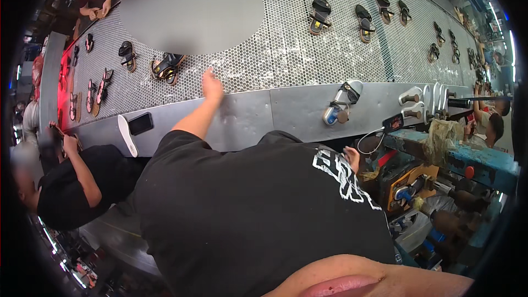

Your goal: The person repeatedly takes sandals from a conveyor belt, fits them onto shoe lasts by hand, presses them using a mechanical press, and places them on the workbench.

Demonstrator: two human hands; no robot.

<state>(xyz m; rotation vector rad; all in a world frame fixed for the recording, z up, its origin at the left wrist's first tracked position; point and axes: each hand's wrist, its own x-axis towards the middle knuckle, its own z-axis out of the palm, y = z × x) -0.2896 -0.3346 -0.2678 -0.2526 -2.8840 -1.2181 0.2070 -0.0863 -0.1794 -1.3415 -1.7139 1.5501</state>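
My left hand (212, 86) is stretched out over the near edge of the perforated conveyor (286, 55), with no object visible in it. Just left of it lies a pair of black strappy sandals (168, 69), apart from the hand. My right hand (352, 159) is low beside my shirt, near the machine; the shirt covers part of it and its fingers barely show. Ahead of that hand, on the metal ledge (247, 110), rests a black-strapped sandal (347, 94) with a pale sole, next to a blue-and-brown shoe last (335, 114).
More black sandals (320, 15) and pink-trimmed sandals (103, 88) sit on the conveyor. A white sole (127, 135) and phone (141, 124) lie left; several pale soles (410, 97) and a cabled phone (392, 124) are right. A blue-framed machine (456, 154) stands right; a co-worker (82, 181) is left.
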